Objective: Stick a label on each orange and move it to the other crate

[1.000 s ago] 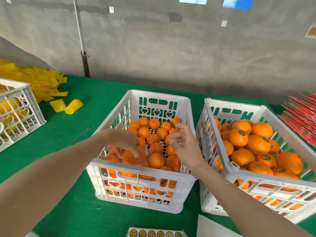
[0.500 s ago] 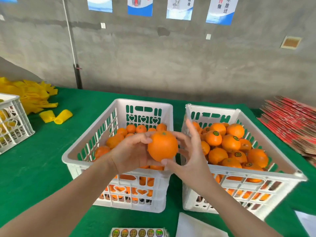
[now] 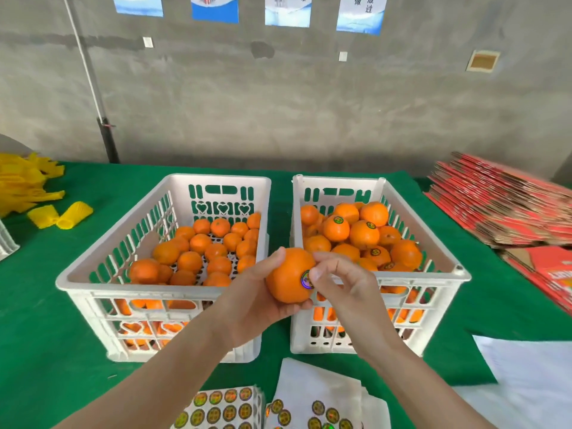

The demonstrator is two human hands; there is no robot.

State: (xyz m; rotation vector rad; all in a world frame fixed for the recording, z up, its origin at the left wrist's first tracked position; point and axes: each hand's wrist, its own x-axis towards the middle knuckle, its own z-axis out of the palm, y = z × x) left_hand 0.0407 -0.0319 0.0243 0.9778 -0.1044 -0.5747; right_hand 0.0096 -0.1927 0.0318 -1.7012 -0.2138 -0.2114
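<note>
Yellow foam net sleeves point(image 3: 74, 214) lie far left on green cloth. A white crate point(image 3: 93, 274) holds unlabelled oranges. Above the gap between the crates, the left hand point(image 3: 253, 301) grips an orange point(image 3: 286, 280). The right hand point(image 3: 343, 286), fingers curled, pinches a round label point(image 3: 306, 279) against it. The right crate point(image 3: 458, 270) holds labelled oranges. Red cardboard point(image 3: 501, 199) is stacked far right.

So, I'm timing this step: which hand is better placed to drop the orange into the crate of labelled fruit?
Left, probably. The left hand cups the orange at the near rim of the right crate, while the right hand only touches the label.
</note>
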